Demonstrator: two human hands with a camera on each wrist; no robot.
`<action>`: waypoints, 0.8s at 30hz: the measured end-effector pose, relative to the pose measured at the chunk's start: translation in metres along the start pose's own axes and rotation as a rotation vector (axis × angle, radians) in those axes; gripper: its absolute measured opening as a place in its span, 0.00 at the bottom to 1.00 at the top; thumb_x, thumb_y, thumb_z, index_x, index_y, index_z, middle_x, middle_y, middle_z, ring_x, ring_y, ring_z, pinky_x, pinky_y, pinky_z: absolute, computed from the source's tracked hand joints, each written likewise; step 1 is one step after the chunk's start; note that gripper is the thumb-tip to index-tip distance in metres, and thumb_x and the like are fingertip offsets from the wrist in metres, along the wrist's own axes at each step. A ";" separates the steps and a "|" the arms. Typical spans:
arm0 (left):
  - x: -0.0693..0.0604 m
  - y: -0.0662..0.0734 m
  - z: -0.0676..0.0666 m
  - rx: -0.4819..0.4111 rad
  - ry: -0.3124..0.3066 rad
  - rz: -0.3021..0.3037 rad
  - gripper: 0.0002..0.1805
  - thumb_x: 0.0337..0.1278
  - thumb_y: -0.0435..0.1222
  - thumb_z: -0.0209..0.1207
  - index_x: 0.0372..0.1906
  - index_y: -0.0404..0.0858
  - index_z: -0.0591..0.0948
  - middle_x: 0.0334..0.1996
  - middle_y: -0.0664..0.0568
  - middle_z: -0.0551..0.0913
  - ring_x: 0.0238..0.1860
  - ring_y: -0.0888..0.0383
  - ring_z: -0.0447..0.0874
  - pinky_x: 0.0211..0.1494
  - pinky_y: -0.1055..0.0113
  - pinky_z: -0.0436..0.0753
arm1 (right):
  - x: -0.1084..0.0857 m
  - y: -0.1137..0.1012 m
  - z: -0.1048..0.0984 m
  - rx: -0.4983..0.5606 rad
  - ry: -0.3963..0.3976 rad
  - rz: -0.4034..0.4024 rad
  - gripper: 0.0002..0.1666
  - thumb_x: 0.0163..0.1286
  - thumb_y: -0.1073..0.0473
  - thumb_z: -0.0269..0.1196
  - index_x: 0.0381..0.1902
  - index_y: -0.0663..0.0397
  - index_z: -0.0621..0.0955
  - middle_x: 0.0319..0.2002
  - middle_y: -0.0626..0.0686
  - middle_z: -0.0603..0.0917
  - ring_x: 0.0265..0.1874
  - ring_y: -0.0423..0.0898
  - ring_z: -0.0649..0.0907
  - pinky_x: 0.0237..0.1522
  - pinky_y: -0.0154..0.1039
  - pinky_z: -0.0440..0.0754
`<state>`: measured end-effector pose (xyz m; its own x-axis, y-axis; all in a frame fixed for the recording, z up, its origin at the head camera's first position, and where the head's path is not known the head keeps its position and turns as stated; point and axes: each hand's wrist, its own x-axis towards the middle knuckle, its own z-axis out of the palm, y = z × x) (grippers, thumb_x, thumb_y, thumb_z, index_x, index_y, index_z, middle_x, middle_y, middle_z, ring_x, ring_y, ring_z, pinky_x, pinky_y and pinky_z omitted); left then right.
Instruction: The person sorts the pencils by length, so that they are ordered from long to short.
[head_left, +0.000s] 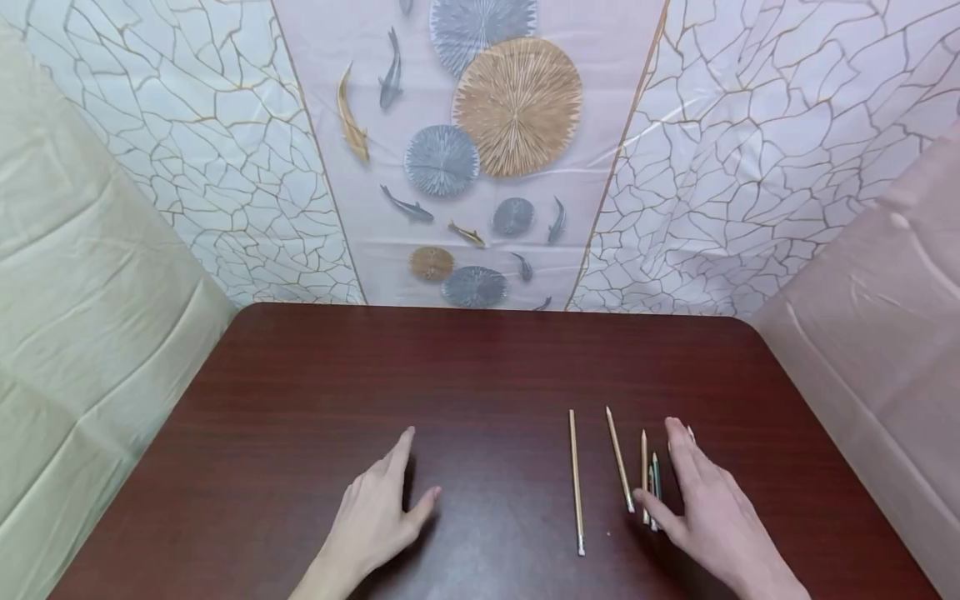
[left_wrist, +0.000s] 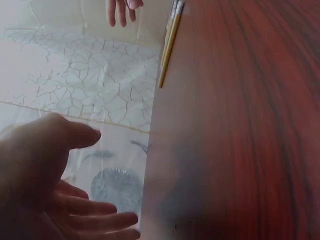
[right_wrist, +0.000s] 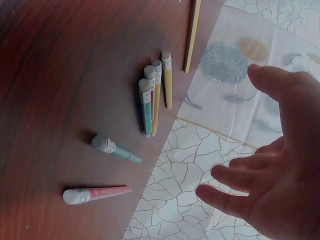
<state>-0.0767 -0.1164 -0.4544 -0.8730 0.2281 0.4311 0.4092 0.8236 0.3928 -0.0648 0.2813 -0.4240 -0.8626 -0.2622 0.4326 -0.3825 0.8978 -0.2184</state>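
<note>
My left hand (head_left: 375, 512) hovers over the left-centre of the table, thumb spread from the fingers, holding nothing. My right hand (head_left: 712, 508), also spread and holding nothing, is over the pencils at the right. Leftmost lies a long yellow pencil (head_left: 576, 483) with a blunt far end. Beside it is a shorter yellow pencil (head_left: 619, 458), its point facing away. The right wrist view shows a tight cluster with a green pencil (right_wrist: 145, 107) and a yellow pencil (right_wrist: 157, 97). Apart from these lie another green pencil (right_wrist: 122, 150) and a red pencil (right_wrist: 107, 192), mostly hidden by my hand in the head view.
The dark red-brown wooden table (head_left: 375, 367) has rounded far corners. A patterned cloth (head_left: 465, 250) hangs behind its far edge. Pale padded panels stand at the left (head_left: 97, 333) and right (head_left: 870, 333). A tiny speck (head_left: 608, 533) lies near the long pencil.
</note>
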 end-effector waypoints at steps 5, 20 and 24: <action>0.009 0.008 0.008 -0.105 0.115 0.020 0.32 0.46 0.34 0.72 0.58 0.32 0.75 0.27 0.51 0.86 0.23 0.61 0.83 0.27 0.60 0.81 | 0.000 0.006 0.002 0.002 0.168 -0.020 0.43 0.54 0.57 0.71 0.65 0.69 0.71 0.46 0.70 0.84 0.30 0.62 0.85 0.25 0.58 0.79; 0.028 0.046 0.041 -0.371 -0.021 -0.144 0.15 0.53 0.33 0.67 0.46 0.32 0.81 0.20 0.61 0.85 0.19 0.73 0.79 0.30 0.68 0.81 | -0.003 0.021 0.004 0.055 0.270 0.057 0.28 0.49 0.69 0.69 0.51 0.66 0.78 0.33 0.55 0.88 0.24 0.51 0.85 0.23 0.31 0.73; 0.034 0.055 0.052 -0.383 -0.038 -0.155 0.15 0.52 0.34 0.68 0.44 0.33 0.82 0.18 0.62 0.84 0.21 0.70 0.80 0.35 0.60 0.83 | -0.003 0.024 0.004 0.064 0.272 0.057 0.26 0.49 0.70 0.69 0.49 0.67 0.78 0.31 0.54 0.87 0.23 0.49 0.85 0.23 0.29 0.74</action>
<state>-0.0972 -0.0361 -0.4606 -0.9383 0.1410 0.3157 0.3349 0.5983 0.7280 -0.0725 0.3019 -0.4342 -0.7662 -0.0992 0.6349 -0.3633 0.8818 -0.3007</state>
